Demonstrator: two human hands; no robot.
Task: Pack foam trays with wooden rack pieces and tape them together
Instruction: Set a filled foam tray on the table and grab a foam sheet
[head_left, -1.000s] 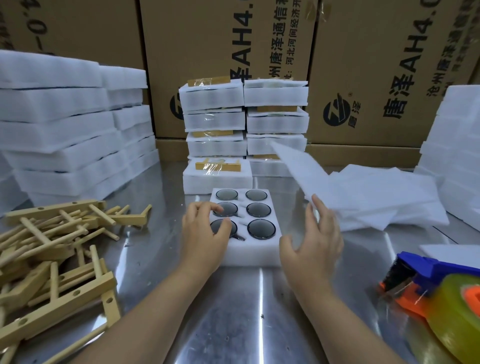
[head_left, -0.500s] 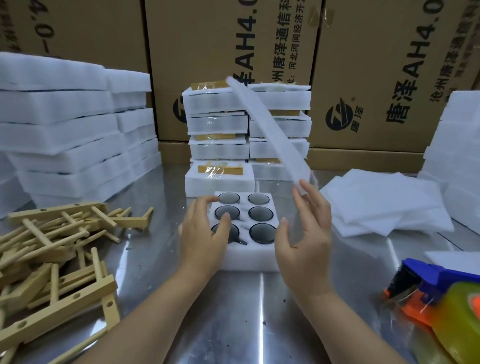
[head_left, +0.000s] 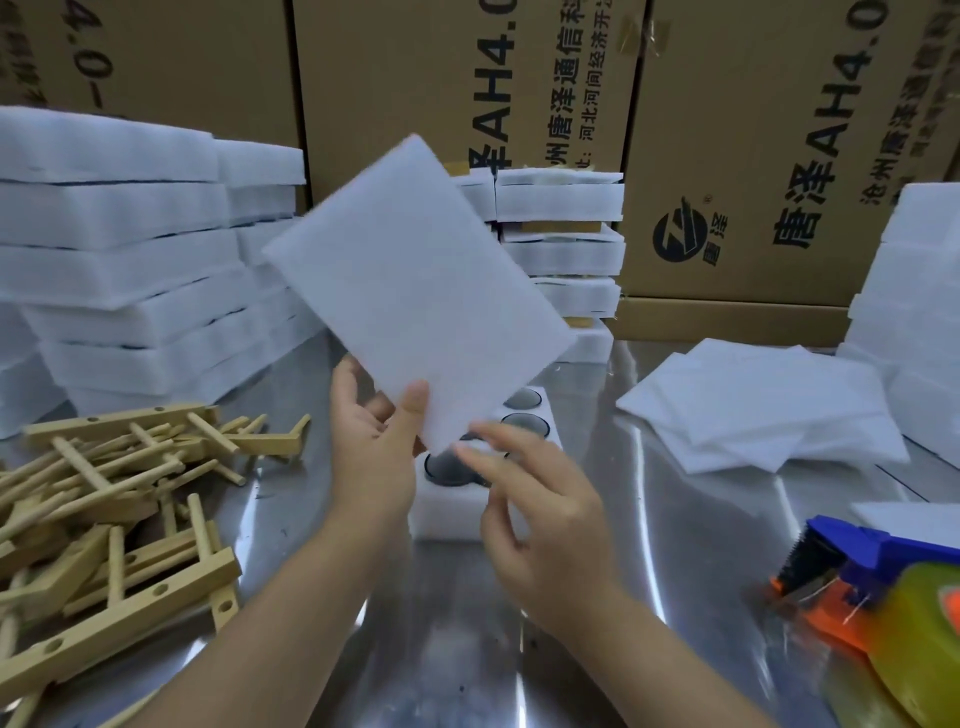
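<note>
Foam sheet (head_left: 415, 291), pinched by left hand (head_left: 375, 452), leans up-left lengthwise.

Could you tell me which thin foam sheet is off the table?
The sheet pinched by the left hand, tilted above the tray; the others lie piled to the right.

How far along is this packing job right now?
Done: taped packs stacked at the back. In hand: the left hand holds a foam sheet above the open tray. Left, probably: covering it, adding a wooden piece from the pile, taping with the dispenser.
</note>
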